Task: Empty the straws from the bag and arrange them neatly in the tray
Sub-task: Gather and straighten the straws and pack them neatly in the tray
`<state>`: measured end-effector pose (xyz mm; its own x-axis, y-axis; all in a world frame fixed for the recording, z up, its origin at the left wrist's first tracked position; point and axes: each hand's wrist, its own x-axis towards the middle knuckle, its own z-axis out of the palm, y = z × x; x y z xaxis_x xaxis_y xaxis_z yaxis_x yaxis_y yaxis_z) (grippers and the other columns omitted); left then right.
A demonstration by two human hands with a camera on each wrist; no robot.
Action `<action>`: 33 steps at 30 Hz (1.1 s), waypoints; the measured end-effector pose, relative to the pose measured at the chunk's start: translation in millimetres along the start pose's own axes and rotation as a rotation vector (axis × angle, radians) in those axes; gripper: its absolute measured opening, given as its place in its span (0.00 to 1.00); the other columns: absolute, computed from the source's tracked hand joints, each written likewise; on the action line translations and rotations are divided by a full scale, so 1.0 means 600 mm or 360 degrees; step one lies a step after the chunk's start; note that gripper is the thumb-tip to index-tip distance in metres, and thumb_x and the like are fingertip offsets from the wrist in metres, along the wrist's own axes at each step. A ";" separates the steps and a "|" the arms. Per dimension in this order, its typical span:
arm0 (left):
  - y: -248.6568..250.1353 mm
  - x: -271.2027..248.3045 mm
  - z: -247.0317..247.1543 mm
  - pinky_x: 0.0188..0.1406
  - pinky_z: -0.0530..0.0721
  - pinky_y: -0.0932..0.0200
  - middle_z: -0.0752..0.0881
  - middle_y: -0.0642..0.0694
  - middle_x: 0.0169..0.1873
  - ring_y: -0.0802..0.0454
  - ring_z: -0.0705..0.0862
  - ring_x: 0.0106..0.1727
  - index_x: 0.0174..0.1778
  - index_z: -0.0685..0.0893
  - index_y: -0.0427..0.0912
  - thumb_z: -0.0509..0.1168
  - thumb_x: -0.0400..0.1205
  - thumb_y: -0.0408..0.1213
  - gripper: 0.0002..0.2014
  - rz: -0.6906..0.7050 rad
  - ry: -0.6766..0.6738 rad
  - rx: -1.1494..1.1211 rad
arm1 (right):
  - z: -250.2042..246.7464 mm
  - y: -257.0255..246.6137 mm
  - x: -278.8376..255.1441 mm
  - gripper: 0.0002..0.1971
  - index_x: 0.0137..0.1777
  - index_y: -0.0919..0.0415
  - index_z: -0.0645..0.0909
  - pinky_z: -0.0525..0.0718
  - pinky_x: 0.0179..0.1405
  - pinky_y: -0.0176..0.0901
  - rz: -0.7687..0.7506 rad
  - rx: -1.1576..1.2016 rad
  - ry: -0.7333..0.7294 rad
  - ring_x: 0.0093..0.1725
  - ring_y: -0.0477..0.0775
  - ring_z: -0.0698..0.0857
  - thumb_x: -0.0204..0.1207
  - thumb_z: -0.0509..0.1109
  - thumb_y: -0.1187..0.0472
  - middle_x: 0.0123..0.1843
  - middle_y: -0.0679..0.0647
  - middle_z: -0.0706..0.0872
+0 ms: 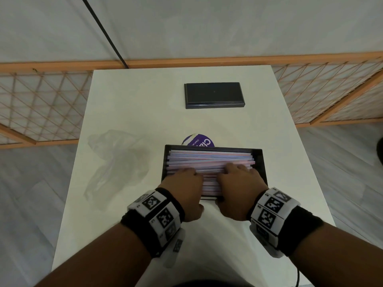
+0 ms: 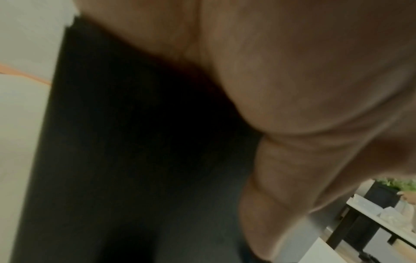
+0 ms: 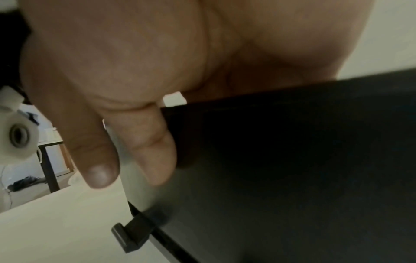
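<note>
A black tray [image 1: 259, 162] sits near the front of the white table [image 1: 141, 96], filled with pastel pink, blue and lilac straws [image 1: 209, 159] lying lengthwise. My left hand [image 1: 189, 187] and right hand [image 1: 234, 183] lie side by side on the near half of the straws, fingers stretched flat over them, thumbs hanging outside the near wall. In the left wrist view the left hand [image 2: 292, 89] sits against the dark tray wall [image 2: 135, 160]. In the right wrist view the right hand [image 3: 126, 99] sits beside the tray wall [image 3: 292, 160]. The clear plastic bag [image 1: 118, 162] lies crumpled left of the tray.
A black rectangular lid or second tray [image 1: 214, 95] lies at the back of the table. A round purple label [image 1: 199, 140] peeks out behind the filled tray. An orange lattice screen [image 1: 41, 104] stands beyond the table's far edge.
</note>
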<state>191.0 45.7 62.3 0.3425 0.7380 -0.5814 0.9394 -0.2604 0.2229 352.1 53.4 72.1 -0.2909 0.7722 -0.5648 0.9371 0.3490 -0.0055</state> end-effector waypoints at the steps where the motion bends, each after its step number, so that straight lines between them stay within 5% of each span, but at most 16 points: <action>1: 0.000 0.003 0.001 0.73 0.80 0.45 0.78 0.48 0.71 0.45 0.79 0.72 0.73 0.76 0.47 0.71 0.79 0.54 0.28 -0.0005 -0.0024 0.0016 | -0.002 -0.002 0.001 0.21 0.61 0.49 0.81 0.77 0.67 0.56 -0.0002 0.0006 -0.0021 0.62 0.60 0.80 0.71 0.65 0.43 0.62 0.51 0.79; 7: 0.005 0.008 0.008 0.74 0.78 0.46 0.75 0.47 0.72 0.45 0.77 0.73 0.74 0.76 0.48 0.70 0.81 0.54 0.28 -0.0062 -0.0043 0.0040 | 0.006 -0.005 0.001 0.19 0.59 0.49 0.79 0.79 0.65 0.54 0.0054 0.0083 -0.0036 0.57 0.57 0.85 0.71 0.65 0.45 0.55 0.47 0.85; 10: 0.003 0.008 0.009 0.75 0.78 0.44 0.68 0.44 0.73 0.44 0.74 0.75 0.73 0.78 0.48 0.71 0.79 0.54 0.27 -0.0105 -0.0043 0.0026 | 0.006 -0.002 0.002 0.19 0.61 0.47 0.80 0.75 0.67 0.57 0.0106 0.0100 -0.0121 0.64 0.59 0.80 0.72 0.65 0.45 0.62 0.49 0.78; 16: 0.007 0.008 0.011 0.74 0.77 0.47 0.78 0.47 0.70 0.46 0.79 0.71 0.74 0.76 0.48 0.70 0.81 0.54 0.27 -0.0112 -0.0008 0.0005 | 0.015 0.005 0.003 0.19 0.60 0.49 0.76 0.76 0.66 0.55 0.0125 0.0207 -0.0036 0.60 0.56 0.83 0.71 0.66 0.45 0.58 0.46 0.84; 23: 0.006 0.008 0.006 0.74 0.77 0.44 0.69 0.44 0.73 0.43 0.72 0.76 0.73 0.78 0.49 0.71 0.79 0.57 0.29 -0.0117 -0.0066 0.0021 | 0.018 0.005 0.004 0.20 0.62 0.47 0.82 0.71 0.69 0.60 0.0171 0.0148 -0.0111 0.70 0.61 0.74 0.71 0.66 0.44 0.66 0.51 0.74; 33: 0.006 0.011 0.007 0.71 0.80 0.47 0.78 0.46 0.70 0.46 0.79 0.71 0.73 0.78 0.47 0.70 0.80 0.56 0.27 -0.0104 -0.0034 0.0005 | 0.019 0.005 0.004 0.16 0.56 0.48 0.82 0.76 0.67 0.57 0.0143 0.0213 -0.0122 0.60 0.56 0.82 0.70 0.65 0.46 0.59 0.46 0.81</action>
<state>196.8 47.0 56.0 0.2808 0.7398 -0.6114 0.9598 -0.2142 0.1816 356.2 50.6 61.5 -0.1944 0.7525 -0.6293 0.9774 0.2030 -0.0591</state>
